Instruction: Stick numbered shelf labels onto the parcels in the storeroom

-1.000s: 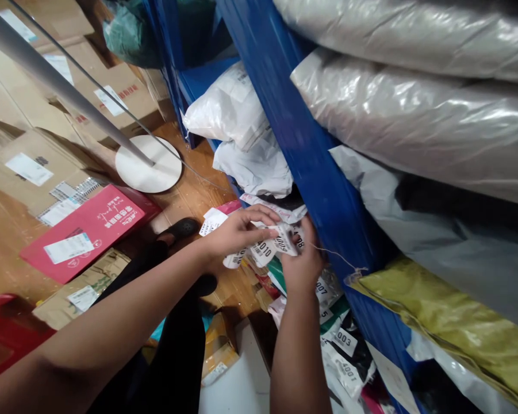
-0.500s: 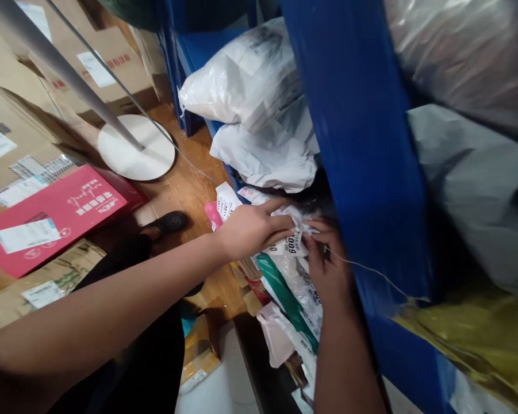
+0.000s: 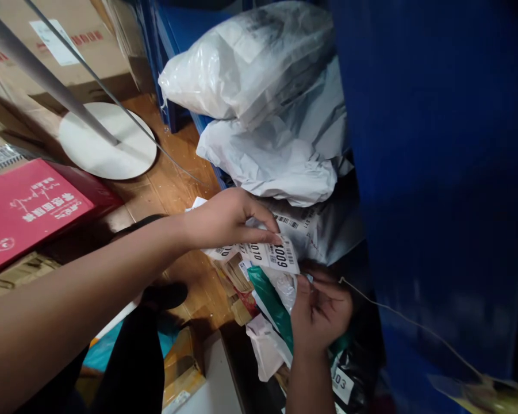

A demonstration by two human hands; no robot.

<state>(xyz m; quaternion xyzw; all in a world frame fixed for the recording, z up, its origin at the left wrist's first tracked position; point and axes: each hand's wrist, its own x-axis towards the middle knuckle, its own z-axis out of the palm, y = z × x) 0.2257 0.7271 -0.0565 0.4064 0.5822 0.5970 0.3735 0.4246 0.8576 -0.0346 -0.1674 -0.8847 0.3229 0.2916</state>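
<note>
My left hand (image 3: pixel 228 221) is closed on a strip of white barcode labels (image 3: pixel 269 254), thumb and fingers pinching its edge; printed numbers such as 009 and 010 show. At the strip's lower right end, my right hand (image 3: pixel 321 313) pinches with thumb and forefinger. Part of what lies between those fingertips is hidden. Just behind the strip lies a grey plastic parcel (image 3: pixel 317 233) with a barcode. Below the hands a green plastic parcel (image 3: pixel 269 307) and a pale pink one (image 3: pixel 263 345) stand in a row.
White plastic parcels (image 3: pixel 245 63) are piled on a blue rack (image 3: pixel 426 172). A thin string (image 3: pixel 396 310) hangs at the right. Left are a round white stand base (image 3: pixel 107 141), a red box (image 3: pixel 38 207) and cardboard boxes (image 3: pixel 81 46) on the wooden floor.
The hands have moved apart and downward, leaving the label strip stretched out and more visible. My right hand has turned. The view has shifted, and the blue rack fills more of the right side.
</note>
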